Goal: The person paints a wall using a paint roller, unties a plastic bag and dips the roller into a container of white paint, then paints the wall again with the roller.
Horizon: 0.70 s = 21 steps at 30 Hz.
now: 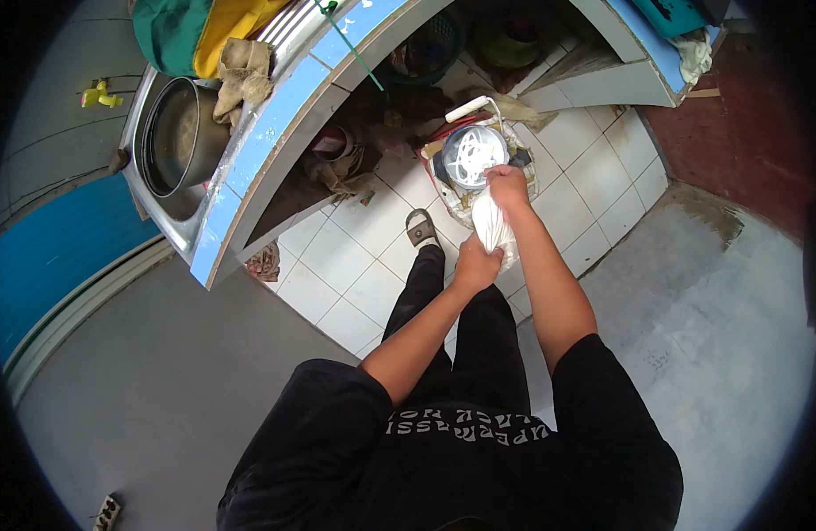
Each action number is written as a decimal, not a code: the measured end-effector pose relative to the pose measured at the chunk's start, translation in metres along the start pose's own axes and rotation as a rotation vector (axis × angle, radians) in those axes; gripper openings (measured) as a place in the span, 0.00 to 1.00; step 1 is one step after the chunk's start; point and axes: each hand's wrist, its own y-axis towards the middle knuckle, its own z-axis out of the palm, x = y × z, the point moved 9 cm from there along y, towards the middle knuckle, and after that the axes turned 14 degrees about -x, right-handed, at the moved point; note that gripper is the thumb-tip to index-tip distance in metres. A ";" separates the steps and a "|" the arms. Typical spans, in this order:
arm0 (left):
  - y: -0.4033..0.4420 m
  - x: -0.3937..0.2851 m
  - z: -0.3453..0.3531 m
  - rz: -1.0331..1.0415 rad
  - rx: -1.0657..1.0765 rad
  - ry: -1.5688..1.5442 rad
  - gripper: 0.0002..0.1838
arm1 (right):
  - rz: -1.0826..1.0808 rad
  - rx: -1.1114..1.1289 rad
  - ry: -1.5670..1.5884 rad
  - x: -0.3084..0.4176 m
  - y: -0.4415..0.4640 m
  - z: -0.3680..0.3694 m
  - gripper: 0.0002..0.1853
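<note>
A white plastic bag (493, 223) is stretched between my two hands. My left hand (478, 264) is closed round its lower end, nearer my body. My right hand (509, 188) grips the upper end, just beside a round tub (474, 156). White strands or streaks show in the top of that tub; I cannot tell what they are. The tub stands on a stained sack-like sheet (461, 205) on the tiles. Behind it lies a paint roller (466, 109) with a white sleeve.
To the left, a blue-tiled counter (235, 173) carries a metal sink (182, 212) with a large pot (188, 133) and a crumpled rag (241, 75). Bags and baskets fill the space below. My sandalled foot (420, 228) is on the white tiles. A dark red panel (735, 133) stands at right.
</note>
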 end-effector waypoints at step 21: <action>0.004 0.008 -0.005 -0.055 0.055 0.059 0.25 | -0.038 -0.082 0.118 -0.012 0.007 0.003 0.09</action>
